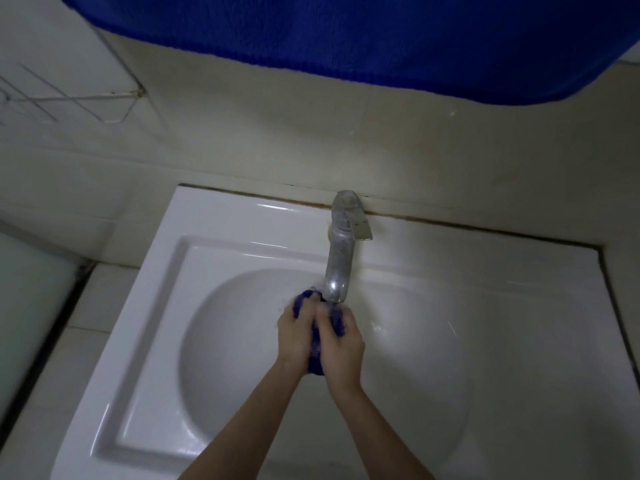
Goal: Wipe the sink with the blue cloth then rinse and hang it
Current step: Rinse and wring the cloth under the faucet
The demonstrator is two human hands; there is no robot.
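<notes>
Fingers (pixel 306 311) of both hands: curled round the bunched blue cloth (pixel 316 355), which is pressed between left hand (pixel 296 337) and right hand (pixel 343 348). Location: frame centre, just below the tap (pixel 337 258) spout, over the sink (pixel 156 306) bowl. Long axis: wrists toward tap; hands equally near.

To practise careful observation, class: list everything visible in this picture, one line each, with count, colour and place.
sink: one, white, filling the lower view.
tap: one, silver, at the sink's back edge, spout over the basin.
blue cloth: one, dark blue, bunched between both hands below the spout.
hanging fabric: one, blue, across the top.
wire rack: one, pale, on the wall, upper left.
left hand: one, grips the cloth.
right hand: one, grips the cloth.
</notes>
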